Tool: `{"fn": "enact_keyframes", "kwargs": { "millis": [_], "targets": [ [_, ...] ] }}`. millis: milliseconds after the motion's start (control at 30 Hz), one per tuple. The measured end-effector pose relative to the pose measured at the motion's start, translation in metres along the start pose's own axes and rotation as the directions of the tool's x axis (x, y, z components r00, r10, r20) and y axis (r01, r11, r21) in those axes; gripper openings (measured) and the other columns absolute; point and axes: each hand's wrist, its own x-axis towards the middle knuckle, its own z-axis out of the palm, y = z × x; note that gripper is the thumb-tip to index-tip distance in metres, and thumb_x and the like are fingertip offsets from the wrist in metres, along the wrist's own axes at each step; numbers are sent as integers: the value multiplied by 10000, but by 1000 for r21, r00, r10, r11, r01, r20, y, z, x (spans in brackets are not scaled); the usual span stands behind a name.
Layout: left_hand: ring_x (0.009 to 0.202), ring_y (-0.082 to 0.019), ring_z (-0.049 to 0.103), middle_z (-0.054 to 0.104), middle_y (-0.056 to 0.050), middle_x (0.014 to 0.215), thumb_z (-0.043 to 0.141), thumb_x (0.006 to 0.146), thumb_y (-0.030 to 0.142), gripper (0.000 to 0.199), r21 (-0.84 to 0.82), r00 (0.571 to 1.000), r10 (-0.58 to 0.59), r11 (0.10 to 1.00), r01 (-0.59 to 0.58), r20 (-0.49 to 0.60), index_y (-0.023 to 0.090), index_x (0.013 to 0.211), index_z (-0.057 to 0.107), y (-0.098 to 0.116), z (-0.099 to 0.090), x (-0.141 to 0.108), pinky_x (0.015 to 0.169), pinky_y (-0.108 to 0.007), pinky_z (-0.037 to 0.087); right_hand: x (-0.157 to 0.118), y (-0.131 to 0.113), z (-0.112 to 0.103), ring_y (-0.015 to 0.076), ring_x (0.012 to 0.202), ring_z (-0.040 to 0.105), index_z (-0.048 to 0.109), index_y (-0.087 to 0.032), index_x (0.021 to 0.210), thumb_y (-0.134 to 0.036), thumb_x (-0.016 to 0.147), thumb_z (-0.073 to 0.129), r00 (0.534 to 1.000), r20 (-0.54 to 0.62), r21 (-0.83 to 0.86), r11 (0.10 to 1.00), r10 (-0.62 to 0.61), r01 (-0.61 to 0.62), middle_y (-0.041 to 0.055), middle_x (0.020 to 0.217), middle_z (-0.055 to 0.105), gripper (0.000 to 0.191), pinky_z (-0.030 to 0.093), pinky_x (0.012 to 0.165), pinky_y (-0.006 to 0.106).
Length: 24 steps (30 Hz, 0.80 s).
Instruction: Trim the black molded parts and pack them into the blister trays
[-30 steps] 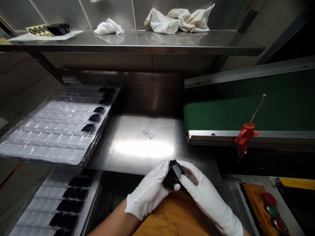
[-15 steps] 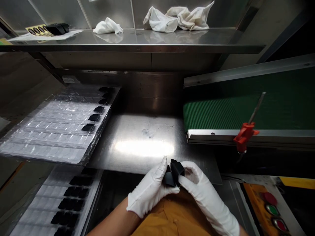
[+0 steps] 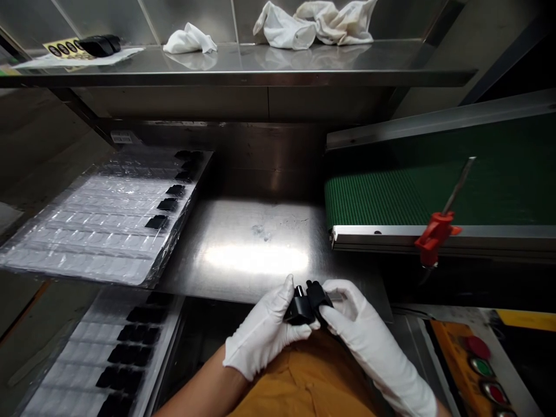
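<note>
In front of the apron, my left hand (image 3: 267,327), in a white glove, is closed around a small black plastic part (image 3: 299,310) with a shiny peg at its top. My right hand (image 3: 360,324), gloved too, pinches a second dark plastic part (image 3: 318,296) that has short stubs on its upper end. The two pieces are side by side, close together; whether they touch, I cannot tell. Left of the hands, a clear plastic tray (image 3: 87,220) lies on the steel table (image 3: 243,231), with several black parts (image 3: 157,222) along its right side.
A lower tray (image 3: 65,370) at bottom left carries rows of black parts. To the right runs a green conveyor belt (image 3: 434,185) with a red clamp (image 3: 434,237) on its rail. Buttons sit on an orange control box (image 3: 464,365). White cloths (image 3: 284,26) lie on the shelf (image 3: 243,78).
The part in my left hand has turned, so its shiny peg now shows. The right-hand part has tilted and shifted slightly right. The whole view has moved a little.
</note>
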Motion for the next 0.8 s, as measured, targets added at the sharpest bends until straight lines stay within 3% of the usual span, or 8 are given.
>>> {"fn": "enact_keyframes", "kwargs": {
  "millis": [167,300,433,533,667,800],
  "targets": [
    [692,-101,615,617,-80,886,571,860,494,430,-8,1000,23,1000,-23,-9,105,1014,671,1,0,0,548,-134,510,0,-5,0,198,863,618,514,-227,934,-346,689,721,996,-56,-94,993,-70,65,58,936,625,342,526,710,312],
    [687,-96,611,614,-70,866,583,873,446,373,5,999,45,999,-44,-13,105,998,671,0,-1,1,534,-124,492,-1,1,-5,199,966,599,519,-240,980,-287,754,665,990,-13,-117,984,-138,135,62,1015,615,273,518,805,324],
    [780,-134,650,638,-111,948,572,891,412,361,87,1000,16,996,-15,-15,106,1065,651,4,1,-2,601,-137,516,2,11,-8,174,986,598,491,-249,938,-193,740,643,981,-15,-33,981,-194,194,50,1096,593,255,506,858,320],
    [858,-173,654,636,-116,989,578,893,379,320,117,999,37,993,-33,-30,106,1041,652,8,3,-7,701,-209,551,5,14,-10,168,980,607,516,-244,893,-139,678,648,966,-55,-40,967,-253,251,37,1114,601,273,513,850,305],
    [998,-209,620,613,-139,1141,536,916,362,321,37,999,42,998,-42,0,111,1089,638,11,2,-10,825,-295,551,6,9,-12,150,1021,603,578,-251,882,-90,651,626,928,-72,-152,924,-365,351,13,1088,622,286,501,878,265],
    [1021,-195,608,588,-159,1210,430,956,402,413,-95,995,-25,995,34,92,94,1169,604,9,-1,-8,858,-273,529,3,2,-14,143,1046,599,595,-259,907,-86,690,625,900,-41,-238,879,-434,413,16,1101,619,278,501,888,252]
  ]
}}
